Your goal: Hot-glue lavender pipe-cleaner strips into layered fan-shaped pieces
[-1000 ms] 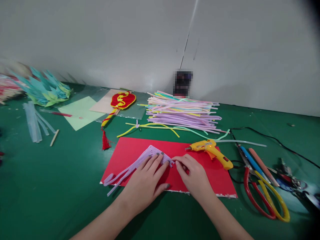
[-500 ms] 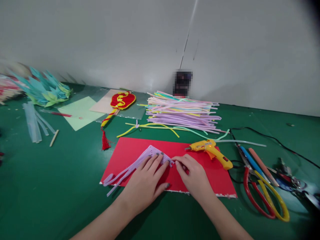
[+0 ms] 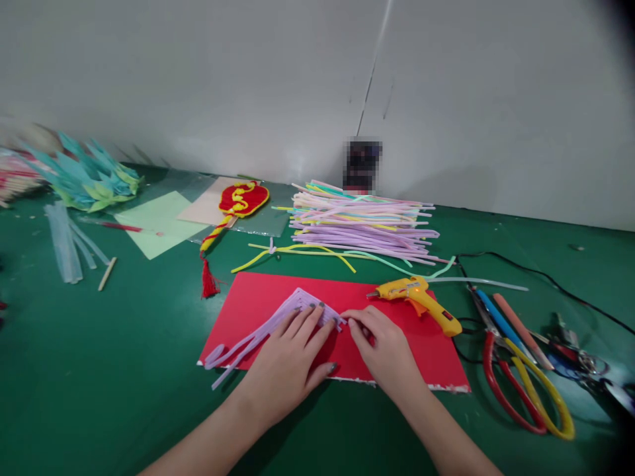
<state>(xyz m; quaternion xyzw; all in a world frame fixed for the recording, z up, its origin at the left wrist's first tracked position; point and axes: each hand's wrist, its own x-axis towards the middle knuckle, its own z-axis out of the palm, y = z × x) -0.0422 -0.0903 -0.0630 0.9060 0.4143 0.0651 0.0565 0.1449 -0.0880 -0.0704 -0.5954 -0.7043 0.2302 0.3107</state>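
A flat piece of lilac pipe cleaners (image 3: 298, 295) in nested bent rows lies on a red board (image 3: 258, 284), with loose ends and a curled loop trailing to the lower left. Flat across the piece rests my left hand (image 3: 292, 354), its fingers spread and pressing on the rows. At the right end of the piece, my right hand (image 3: 381, 340) pinches a lilac pipe cleaner tip between thumb and index finger. The tip is mostly hidden by the fingers. Just beyond that hand, a yellow hot glue gun (image 3: 404, 289) lies on the board.
A pile of pastel pipe cleaners (image 3: 362, 225) lies behind the board. Red-and-yellow-handled scissors (image 3: 516, 377) and a black cord (image 3: 536, 274) are at right. Farther left are a red-and-yellow fan ornament (image 3: 243, 200), paper sheets (image 3: 159, 221) and clear glue sticks (image 3: 64, 244).
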